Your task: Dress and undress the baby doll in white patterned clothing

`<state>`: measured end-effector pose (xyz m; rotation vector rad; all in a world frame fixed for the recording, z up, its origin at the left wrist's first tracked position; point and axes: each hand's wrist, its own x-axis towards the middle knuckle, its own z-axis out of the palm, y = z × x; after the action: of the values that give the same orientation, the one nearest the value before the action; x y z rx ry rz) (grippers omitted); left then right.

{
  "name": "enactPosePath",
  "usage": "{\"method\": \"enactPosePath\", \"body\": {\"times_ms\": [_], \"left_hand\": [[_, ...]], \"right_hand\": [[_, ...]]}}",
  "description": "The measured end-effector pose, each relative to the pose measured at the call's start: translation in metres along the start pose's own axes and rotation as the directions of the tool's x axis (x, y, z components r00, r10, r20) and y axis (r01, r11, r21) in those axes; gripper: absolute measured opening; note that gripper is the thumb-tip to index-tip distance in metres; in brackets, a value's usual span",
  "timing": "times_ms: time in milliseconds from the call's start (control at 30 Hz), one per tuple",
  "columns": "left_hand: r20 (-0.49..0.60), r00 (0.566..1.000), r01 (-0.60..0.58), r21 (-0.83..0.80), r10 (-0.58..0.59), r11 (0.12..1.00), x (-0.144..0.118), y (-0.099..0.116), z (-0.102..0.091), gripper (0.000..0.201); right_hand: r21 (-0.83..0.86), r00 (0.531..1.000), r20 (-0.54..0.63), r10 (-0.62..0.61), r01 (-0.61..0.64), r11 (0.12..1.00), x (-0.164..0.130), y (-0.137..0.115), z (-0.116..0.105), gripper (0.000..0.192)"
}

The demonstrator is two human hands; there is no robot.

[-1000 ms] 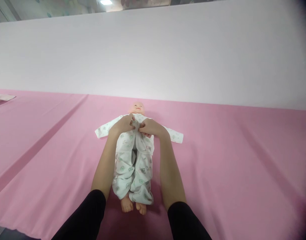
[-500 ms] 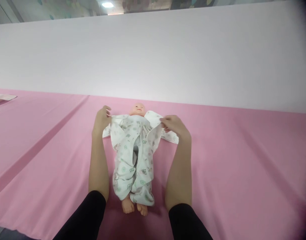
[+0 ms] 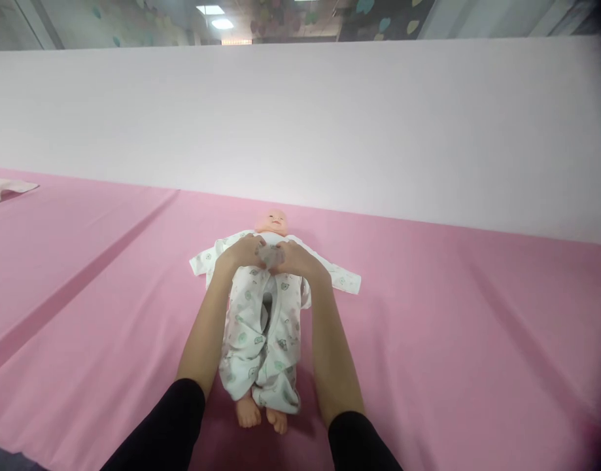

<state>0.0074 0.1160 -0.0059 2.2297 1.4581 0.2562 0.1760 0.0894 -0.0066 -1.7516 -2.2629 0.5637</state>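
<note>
A baby doll [image 3: 272,220] lies on its back on the pink sheet [image 3: 452,327], head away from me, bare feet toward me. It wears a white printed romper [image 3: 261,333] whose sleeves spread out to both sides. My left hand [image 3: 242,252] and my right hand [image 3: 295,258] meet on the doll's chest just below the chin. Each pinches an edge of the romper's front, and the two edges are held together. The front gapes open lower down, around the belly.
A tall white panel [image 3: 300,124] stands along the far edge of the pink sheet. A pale folded cloth [image 3: 6,190] lies at the far left. A long crease [image 3: 79,281] runs diagonally across the sheet on the left.
Half a second ago my hands were apart, holding the romper's front flaps open wide. They have come back together on the chest, closing the flaps.
</note>
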Motion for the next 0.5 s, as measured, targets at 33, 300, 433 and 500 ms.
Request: {"method": "enactPosePath", "body": {"times_ms": [33, 300, 433, 500], "left_hand": [[-0.014, 1.000, 0.008, -0.011, -0.008, 1.000, 0.002, -0.004, 0.004, 0.066], [-0.100, 0.991, 0.082, -0.058, -0.088, 0.995, -0.014, -0.034, 0.032, 0.039], [-0.107, 0.971, 0.209, -0.037, -0.212, 0.977, -0.040, -0.039, 0.049, 0.058], [-0.061, 0.971, 0.223, -0.119, -0.231, 0.967, -0.057, -0.042, 0.056, 0.068]], "right_hand": [[-0.066, 0.999, 0.004, 0.038, -0.037, 0.997, 0.002, -0.004, 0.004, 0.055], [-0.280, 0.985, -0.035, 0.166, -0.169, 0.945, -0.018, -0.003, 0.037, 0.042], [-0.282, 0.951, -0.205, 0.230, -0.283, 0.917, -0.041, -0.008, 0.067, 0.041], [-0.288, 0.934, -0.273, 0.231, -0.309, 0.907, -0.051, -0.012, 0.079, 0.039]]}}
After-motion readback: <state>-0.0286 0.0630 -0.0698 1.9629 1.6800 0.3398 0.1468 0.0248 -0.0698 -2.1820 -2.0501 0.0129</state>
